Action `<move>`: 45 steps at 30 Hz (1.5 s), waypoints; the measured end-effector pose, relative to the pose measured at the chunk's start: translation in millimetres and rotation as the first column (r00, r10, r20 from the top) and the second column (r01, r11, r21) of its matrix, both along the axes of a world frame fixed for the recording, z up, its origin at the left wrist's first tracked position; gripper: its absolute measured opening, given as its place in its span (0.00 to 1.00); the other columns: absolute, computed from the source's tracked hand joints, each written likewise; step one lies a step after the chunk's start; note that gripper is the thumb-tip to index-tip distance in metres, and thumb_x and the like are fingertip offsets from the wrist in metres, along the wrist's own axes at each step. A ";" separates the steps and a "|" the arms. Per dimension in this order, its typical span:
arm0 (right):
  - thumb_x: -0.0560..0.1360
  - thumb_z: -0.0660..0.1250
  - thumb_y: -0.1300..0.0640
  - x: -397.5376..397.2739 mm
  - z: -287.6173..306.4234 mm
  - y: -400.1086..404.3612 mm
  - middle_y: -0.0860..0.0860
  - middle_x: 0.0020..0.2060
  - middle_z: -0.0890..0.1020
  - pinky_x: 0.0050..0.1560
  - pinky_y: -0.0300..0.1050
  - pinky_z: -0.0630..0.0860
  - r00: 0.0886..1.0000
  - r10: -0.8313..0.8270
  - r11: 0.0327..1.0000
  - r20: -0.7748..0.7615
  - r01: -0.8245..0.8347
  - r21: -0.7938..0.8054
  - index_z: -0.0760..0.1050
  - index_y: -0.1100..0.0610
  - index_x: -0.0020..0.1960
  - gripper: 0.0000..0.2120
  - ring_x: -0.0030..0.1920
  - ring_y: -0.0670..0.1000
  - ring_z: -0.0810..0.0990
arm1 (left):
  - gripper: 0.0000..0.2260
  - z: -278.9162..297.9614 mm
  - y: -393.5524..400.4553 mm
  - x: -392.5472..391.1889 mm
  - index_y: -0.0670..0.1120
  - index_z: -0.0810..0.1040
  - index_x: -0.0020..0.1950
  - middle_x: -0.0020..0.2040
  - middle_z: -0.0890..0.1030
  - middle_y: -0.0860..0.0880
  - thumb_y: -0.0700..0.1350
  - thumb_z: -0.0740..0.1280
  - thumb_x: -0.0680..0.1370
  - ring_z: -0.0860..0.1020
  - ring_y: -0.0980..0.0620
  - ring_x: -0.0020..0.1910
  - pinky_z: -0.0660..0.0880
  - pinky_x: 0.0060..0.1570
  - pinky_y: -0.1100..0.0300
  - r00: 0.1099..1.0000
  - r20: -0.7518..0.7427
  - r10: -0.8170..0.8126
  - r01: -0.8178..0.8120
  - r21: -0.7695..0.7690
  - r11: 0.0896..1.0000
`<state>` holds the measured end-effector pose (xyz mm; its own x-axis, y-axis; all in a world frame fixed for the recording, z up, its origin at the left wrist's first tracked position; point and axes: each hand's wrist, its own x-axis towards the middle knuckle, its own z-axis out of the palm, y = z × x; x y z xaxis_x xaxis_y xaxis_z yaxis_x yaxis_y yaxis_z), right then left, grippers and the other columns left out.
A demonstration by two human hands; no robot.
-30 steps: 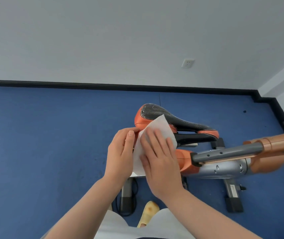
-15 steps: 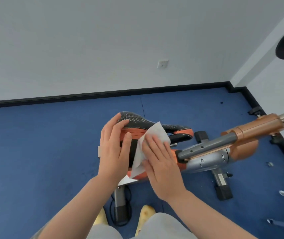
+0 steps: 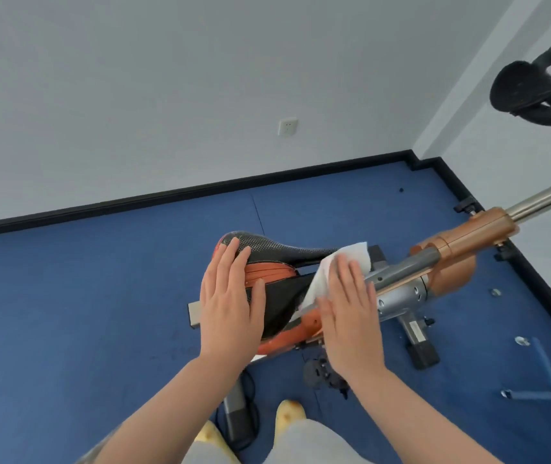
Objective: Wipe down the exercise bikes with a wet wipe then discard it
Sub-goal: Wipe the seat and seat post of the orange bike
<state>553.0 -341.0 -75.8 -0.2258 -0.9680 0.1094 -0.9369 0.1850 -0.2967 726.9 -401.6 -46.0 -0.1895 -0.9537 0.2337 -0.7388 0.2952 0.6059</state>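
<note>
Wet wipe (image 3: 341, 269) under flat right hand (image 3: 351, 316)

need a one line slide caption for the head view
Right hand presses a wipe flat on the bike's saddle while the left hand steadies its rear.

Both bare forearms reach forward from the bottom edge, angling toward each other. The left hand (image 3: 230, 306) lies palm down, fingers straight and close together, thumb stretched out to the right, resting flat on the bike saddle (image 3: 277, 262). The right hand (image 3: 351, 316) is also palm down, fingers straight and slightly spread, pressing flat on the white wet wipe (image 3: 337, 269), which lies under its fingertips. The two hands are side by side, near but apart. Both wrists are nearly straight, in line with the forearms.
</note>
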 end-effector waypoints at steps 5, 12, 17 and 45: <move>0.80 0.40 0.45 44.7 18.1 -6.7 0.45 0.77 0.45 0.77 0.51 0.46 0.981 -0.025 1.000 0.193 0.027 -0.008 0.43 0.51 0.77 0.27 0.76 0.43 0.38 | 0.20 0.2 -2.0 2.4 0.45 0.67 0.70 0.73 0.65 0.48 0.48 0.53 0.79 0.58 0.50 0.74 0.58 0.73 0.49 0.998 -0.055 -0.024 0.024 -0.012 1.000; 0.81 0.40 0.46 -5.7 4.4 -13.4 0.45 0.77 0.49 0.75 0.58 0.50 0.995 -0.096 0.995 0.014 0.096 -0.002 0.46 0.51 0.77 0.26 0.77 0.47 0.44 | 0.20 1.7 -0.7 3.1 0.45 0.67 0.70 0.72 0.66 0.48 0.47 0.52 0.80 0.58 0.51 0.73 0.58 0.72 0.51 0.998 -0.058 -0.027 0.027 -0.006 1.000; 0.81 0.39 0.45 -19.6 12.1 -26.6 0.46 0.77 0.55 0.76 0.54 0.48 0.989 -0.085 0.996 0.118 0.085 0.000 0.51 0.52 0.77 0.27 0.77 0.45 0.48 | 0.18 0.8 0.2 -1.5 0.46 0.67 0.69 0.72 0.67 0.49 0.45 0.54 0.79 0.59 0.51 0.73 0.57 0.73 0.48 0.997 -0.063 0.033 -0.035 -0.027 0.999; 0.81 0.47 0.46 14.0 35.3 -86.6 0.47 0.63 0.77 0.63 0.45 0.70 0.922 0.383 0.923 0.047 -0.384 0.012 0.66 0.53 0.72 0.23 0.60 0.49 0.76 | 0.24 0.2 13.9 -17.7 0.51 0.64 0.71 0.72 0.63 0.56 0.54 0.56 0.75 0.60 0.56 0.71 0.63 0.69 0.47 0.907 -0.175 0.382 -0.367 0.112 0.923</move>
<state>567.0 -427.6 -40.5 0.1593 -0.9834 0.0873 -0.9238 -0.1796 -0.3381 709.2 -387.8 -45.8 0.2263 -0.9616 0.1551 -0.6546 -0.0322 0.7553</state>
